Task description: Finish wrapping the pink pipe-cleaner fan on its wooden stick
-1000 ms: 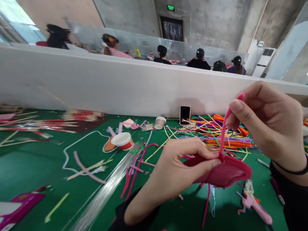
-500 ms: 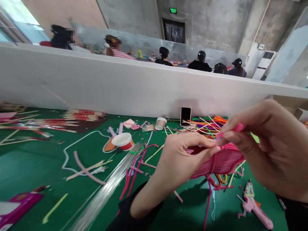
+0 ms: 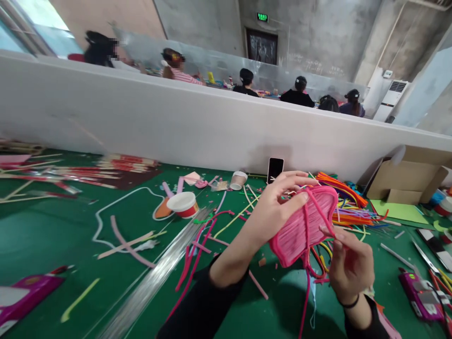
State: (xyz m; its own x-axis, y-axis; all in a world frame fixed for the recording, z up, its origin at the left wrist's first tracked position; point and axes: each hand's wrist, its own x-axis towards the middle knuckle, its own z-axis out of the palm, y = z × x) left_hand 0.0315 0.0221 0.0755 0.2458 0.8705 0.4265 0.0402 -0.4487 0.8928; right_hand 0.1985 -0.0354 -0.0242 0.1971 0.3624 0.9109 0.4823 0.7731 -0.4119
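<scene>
My left hand [image 3: 270, 207] is closed on the upper left edge of a flat pink piece [image 3: 291, 233], its thumb on the front face. The piece has a thick pink rim and fine pink strands across its face, and is held up tilted above the green table. A pink fuzzy cord [image 3: 320, 210] runs down its front from the top toward the right. My right hand [image 3: 353, 263] pinches that cord at the piece's lower right edge; the fingertips partly hide the cord's end. More pink cord and a pale blue loop [image 3: 313, 296] hang below.
A white-and-red paper cup [image 3: 182, 205], clear strands [image 3: 151, 278] and loose strips lie left on the green table [image 3: 130, 301]. Behind the hands are a phone [image 3: 274, 169] and colored pipe cleaners [image 3: 353, 212]. Scissors [image 3: 424, 254] and a cardboard box [image 3: 402, 176] are right. Several people sit beyond the white partition [image 3: 197, 127].
The right hand has moved down from above the piece to its lower right edge, drawing the cord across the front. The piece now faces the camera more, and the left hand has shifted upward.
</scene>
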